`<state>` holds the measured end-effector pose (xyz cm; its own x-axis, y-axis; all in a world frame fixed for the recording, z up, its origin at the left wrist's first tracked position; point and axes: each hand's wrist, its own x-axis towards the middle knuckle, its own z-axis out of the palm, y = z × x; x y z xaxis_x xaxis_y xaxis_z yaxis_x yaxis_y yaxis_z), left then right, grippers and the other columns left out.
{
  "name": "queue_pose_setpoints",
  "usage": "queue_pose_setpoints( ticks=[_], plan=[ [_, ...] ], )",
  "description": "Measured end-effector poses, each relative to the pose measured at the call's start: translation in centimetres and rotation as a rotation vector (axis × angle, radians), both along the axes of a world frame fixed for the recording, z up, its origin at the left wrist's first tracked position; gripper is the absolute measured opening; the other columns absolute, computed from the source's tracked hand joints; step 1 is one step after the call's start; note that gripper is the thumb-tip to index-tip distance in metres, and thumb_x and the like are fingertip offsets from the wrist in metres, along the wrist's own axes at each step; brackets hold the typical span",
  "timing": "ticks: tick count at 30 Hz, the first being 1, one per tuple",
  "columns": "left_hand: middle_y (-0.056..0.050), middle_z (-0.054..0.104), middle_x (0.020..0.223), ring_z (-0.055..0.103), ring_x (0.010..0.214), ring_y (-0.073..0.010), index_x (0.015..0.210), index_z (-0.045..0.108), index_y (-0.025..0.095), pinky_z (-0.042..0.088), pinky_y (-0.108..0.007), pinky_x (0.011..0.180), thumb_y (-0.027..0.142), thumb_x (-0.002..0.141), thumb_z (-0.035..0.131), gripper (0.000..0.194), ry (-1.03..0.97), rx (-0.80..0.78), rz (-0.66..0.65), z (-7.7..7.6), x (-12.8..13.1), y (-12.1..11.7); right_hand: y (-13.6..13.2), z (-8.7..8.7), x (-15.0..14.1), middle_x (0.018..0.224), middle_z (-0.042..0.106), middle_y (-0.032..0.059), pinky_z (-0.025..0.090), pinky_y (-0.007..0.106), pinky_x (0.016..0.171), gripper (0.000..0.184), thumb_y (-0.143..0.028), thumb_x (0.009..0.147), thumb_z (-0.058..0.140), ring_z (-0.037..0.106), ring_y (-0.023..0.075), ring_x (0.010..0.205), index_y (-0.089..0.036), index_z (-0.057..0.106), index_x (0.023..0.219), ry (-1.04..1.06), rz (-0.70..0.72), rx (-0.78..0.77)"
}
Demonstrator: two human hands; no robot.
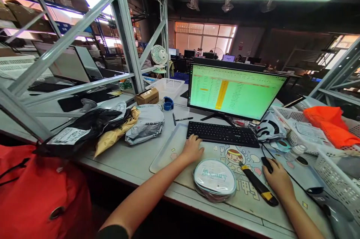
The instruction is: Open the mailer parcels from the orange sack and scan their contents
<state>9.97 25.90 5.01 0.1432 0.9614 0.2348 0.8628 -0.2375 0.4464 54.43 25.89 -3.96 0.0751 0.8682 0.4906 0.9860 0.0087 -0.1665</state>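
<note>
My left hand (193, 148) rests at the lower left corner of the black keyboard (225, 132), fingers apart and touching its keys. My right hand (278, 179) lies over a black computer mouse (267, 165) on the patterned desk mat (194, 177), its fingers around it. Between my arms sits a round, clear-sided pouch (215, 176) with a white top printed "beauty". A black and yellow utility knife (259, 184) lies slantwise between the pouch and my right hand. Behind the keyboard, the monitor (233, 91) shows a green spreadsheet with an orange column.
Bagged parcels (144, 123), a small cardboard box (146, 96) and a blue tape roll (168, 103) stand left. White baskets (337, 171), an orange bag (332, 124) and a grey handheld scanner (334, 209) are right. A red sack (42, 194) hangs at the left front edge.
</note>
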Motion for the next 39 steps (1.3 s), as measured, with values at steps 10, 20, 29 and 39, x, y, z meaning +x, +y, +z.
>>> queue_pose_setpoints(
  ticks=[10,20,29,39],
  plan=[
    [-0.015,0.037,0.16,0.021,0.153,-0.0314,0.145,0.049,0.016,0.016,-0.052,0.125,0.04,0.095,0.049,0.056,0.052,0.036,0.164,-3.3,2.5,5.8,1.2,-2.3,1.1,0.131,0.059,0.0163,0.047,0.049,0.105,0.056,-0.05,0.09,0.037,0.057,0.0332,0.122,-0.016,0.063,0.125,0.033,0.057,0.116],
    [-0.013,0.038,0.161,0.022,0.153,-0.0319,0.145,0.051,0.018,0.016,-0.051,0.125,0.04,0.093,0.054,0.057,0.056,0.025,0.129,-3.7,1.5,6.5,0.7,-1.2,0.3,0.131,0.06,0.0175,0.049,0.05,0.104,0.056,-0.05,0.09,0.036,0.059,0.0338,0.12,-0.014,0.064,0.124,0.033,0.023,0.095],
    [-0.014,0.037,0.161,0.022,0.153,-0.033,0.146,0.05,0.017,0.018,-0.052,0.124,0.039,0.09,0.055,0.06,0.085,0.024,0.12,-3.6,1.4,6.4,0.3,-0.6,-0.2,0.134,0.059,0.0144,0.05,0.048,0.102,0.058,-0.052,0.091,0.035,0.06,0.0322,0.118,-0.017,0.063,0.128,0.062,-0.026,0.098],
    [-0.016,0.036,0.162,0.026,0.151,-0.0366,0.149,0.048,0.016,0.021,-0.057,0.122,0.038,0.087,0.055,0.066,0.134,-0.001,0.139,-3.6,1.9,5.7,1.8,-2.4,1.3,0.13,0.061,0.017,0.051,0.054,0.102,0.06,-0.056,0.085,0.038,0.062,0.0381,0.116,-0.019,0.067,0.123,0.139,-0.039,0.082]
  ],
)
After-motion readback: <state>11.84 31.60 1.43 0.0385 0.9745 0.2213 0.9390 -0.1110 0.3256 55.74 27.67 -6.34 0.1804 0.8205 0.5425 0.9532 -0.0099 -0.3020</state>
